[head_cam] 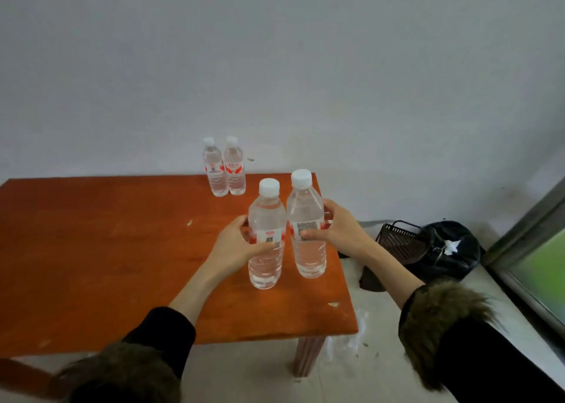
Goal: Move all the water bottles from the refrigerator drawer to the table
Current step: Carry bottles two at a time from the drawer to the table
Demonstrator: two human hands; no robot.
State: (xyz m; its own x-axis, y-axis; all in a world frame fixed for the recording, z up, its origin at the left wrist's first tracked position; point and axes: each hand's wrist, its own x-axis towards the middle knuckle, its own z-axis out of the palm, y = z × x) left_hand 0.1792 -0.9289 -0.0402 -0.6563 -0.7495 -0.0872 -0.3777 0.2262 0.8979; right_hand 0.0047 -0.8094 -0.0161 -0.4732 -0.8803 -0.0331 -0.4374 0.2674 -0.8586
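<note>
The left hand wraps its fingers round the label band of one water bottle, and the right hand grips a second bottle the same way, both upright side by side over the right part of the orange table. Two more bottles stand touching at the table's far edge.
</note>
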